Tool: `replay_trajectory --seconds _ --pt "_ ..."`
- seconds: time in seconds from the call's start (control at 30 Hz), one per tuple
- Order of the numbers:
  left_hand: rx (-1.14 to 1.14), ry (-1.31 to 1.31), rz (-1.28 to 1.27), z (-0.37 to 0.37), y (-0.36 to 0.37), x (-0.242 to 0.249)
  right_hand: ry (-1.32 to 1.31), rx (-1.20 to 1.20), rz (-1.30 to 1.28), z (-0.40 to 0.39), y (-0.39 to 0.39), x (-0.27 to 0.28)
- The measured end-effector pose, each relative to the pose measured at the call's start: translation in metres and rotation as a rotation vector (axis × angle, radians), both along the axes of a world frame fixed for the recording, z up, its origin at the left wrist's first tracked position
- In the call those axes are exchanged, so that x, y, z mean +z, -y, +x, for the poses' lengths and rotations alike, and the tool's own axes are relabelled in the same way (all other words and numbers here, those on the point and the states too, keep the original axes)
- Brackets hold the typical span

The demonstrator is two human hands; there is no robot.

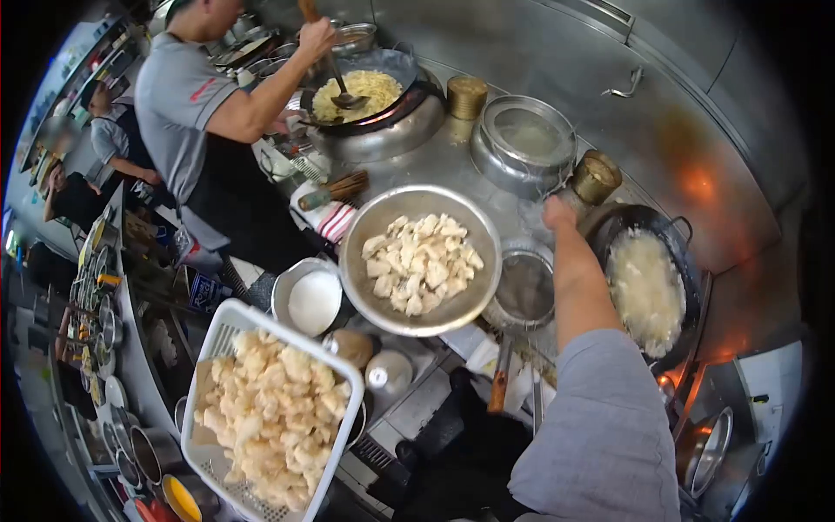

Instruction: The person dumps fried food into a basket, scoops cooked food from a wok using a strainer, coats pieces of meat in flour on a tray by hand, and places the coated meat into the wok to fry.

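Observation:
My right hand (558, 213) reaches over the steel counter, between a tin can (597, 177) and a round wire strainer (525, 285). Its fingers look curled closed; whatever they hold is hidden or too small to name. Right of my forearm, pale pieces (646, 291) bubble in oil in a black wok (600, 228). A steel bowl (355, 296) holds pale, lumpy raw-looking pieces (422, 264). Nearer me, a white plastic basket (352, 376) is heaped with light golden fried pieces (274, 413). My left hand is out of view.
A co-worker (187, 130) stirs a wok (404, 74) of yellow food with a ladle (350, 101). A covered steel pot (529, 130) stands at the back. Beside the bowl are a pot of white contents (315, 300) and a wooden-handled tool (500, 378). Flame glows near the right wok.

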State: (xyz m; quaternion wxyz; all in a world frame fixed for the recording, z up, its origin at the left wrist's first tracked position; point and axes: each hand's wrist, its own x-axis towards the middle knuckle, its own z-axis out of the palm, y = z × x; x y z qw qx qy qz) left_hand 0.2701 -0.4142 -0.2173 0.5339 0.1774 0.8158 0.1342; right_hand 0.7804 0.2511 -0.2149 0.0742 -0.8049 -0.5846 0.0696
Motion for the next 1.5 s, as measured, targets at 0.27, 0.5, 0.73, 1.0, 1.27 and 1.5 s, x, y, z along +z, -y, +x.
replay_trajectory --seconds 0.27,0.5,0.73,1.0,1.27,1.5 --pt "0.062 0.275 0.014 -0.108 0.218 0.002 -0.287 0.149 0.075 -0.062 0.327 0.108" --pt "-0.181 0.198 0.139 -0.086 0.134 0.001 -0.959 -0.006 -0.112 -0.053 0.686 0.061" --pt "-0.703 0.169 0.22 -0.024 0.067 0.01 -1.397 -0.793 0.278 0.003 0.709 -0.152" --pt "-0.847 0.233 0.491 0.144 0.039 0.015 -1.523 0.02 -0.165 -0.097 0.732 -0.078" --pt "0.221 1.284 0.206 0.319 0.061 0.037 -1.907 -0.545 0.171 -0.11 0.724 0.047" --pt "0.187 0.714 0.246 0.359 0.046 0.065 -1.508 -0.545 0.015 -0.104 0.681 -0.001"
